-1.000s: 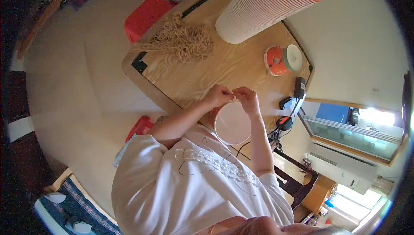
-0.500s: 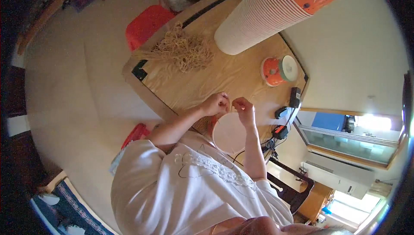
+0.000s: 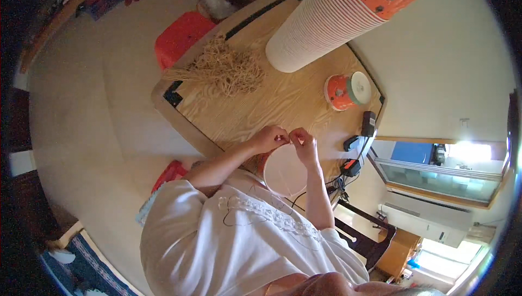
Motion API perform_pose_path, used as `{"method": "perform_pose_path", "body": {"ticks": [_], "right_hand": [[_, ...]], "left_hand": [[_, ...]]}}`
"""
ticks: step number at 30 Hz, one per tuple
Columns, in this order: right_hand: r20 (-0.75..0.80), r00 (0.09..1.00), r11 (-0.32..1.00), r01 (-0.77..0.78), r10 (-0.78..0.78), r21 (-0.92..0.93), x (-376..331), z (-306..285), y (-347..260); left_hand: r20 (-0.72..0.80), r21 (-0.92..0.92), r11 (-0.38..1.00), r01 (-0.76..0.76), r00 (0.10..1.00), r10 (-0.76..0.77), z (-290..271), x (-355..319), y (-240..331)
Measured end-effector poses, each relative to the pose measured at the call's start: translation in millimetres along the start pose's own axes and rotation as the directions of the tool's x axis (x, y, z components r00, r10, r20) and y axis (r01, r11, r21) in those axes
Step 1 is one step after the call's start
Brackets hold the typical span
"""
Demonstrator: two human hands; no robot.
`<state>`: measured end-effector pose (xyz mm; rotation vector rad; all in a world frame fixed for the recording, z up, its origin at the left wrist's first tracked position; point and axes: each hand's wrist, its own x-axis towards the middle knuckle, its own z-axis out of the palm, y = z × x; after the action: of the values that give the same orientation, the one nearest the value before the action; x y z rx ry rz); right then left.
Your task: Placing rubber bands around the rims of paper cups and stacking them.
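Just beyond the rim of a paper bucket (image 3: 285, 172), whose pale opening faces me near the table's front edge, my two hands meet. My left hand (image 3: 271, 139) is closed in a pinch. My right hand (image 3: 303, 144) pinches too, its fingertips almost touching the left ones. Whatever lies between the fingers is too small to make out. A tangled heap of tan cords (image 3: 225, 70) lies on the table beyond my left hand. Farther right, an orange and green paper bucket (image 3: 348, 90) rests upside down.
A tall stack of nested paper buckets (image 3: 321, 24) rises at the table's (image 3: 217, 116) far side. Black adapters (image 3: 369, 123) and cables lie along the right edge. Red stools (image 3: 182, 35) stand at the left, and a dark chair (image 3: 375, 237) at the right.
My hands have drawn closer together, fingertips now nearly meeting above the bucket's rim. The whole view has shifted slightly.
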<state>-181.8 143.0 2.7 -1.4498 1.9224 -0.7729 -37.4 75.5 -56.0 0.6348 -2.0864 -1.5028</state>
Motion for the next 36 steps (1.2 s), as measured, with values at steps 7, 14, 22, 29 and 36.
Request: {"method": "perform_pose_path", "body": {"ticks": [7,14,22,29,36], "right_hand": [[-0.031,0.999,1.0,-0.017,0.017,0.005,-9,0,-4],[-0.157,0.983,0.995,-0.095,0.096,0.018,-23,13,-25],[-0.314,0.946,0.99,0.037,-0.078,-0.134,-25,20,-17],[-0.268,0.963,0.998,0.021,-0.034,-0.054,-28,11,-7],[-0.424,0.904,0.985,-0.022,-0.053,-0.17,-34,17,-15]], "left_hand": [[0.161,-0.539,0.777,0.324,0.946,-0.283,7,-4,-6],[0.323,-0.723,0.435,0.536,0.819,-0.473,7,-4,-3],[0.338,-0.818,0.23,0.527,0.764,-0.55,9,-7,-1],[0.343,-0.802,0.209,0.56,0.718,-0.606,15,0,5],[0.32,-0.832,0.226,0.507,0.77,-0.552,28,5,-13]]}}
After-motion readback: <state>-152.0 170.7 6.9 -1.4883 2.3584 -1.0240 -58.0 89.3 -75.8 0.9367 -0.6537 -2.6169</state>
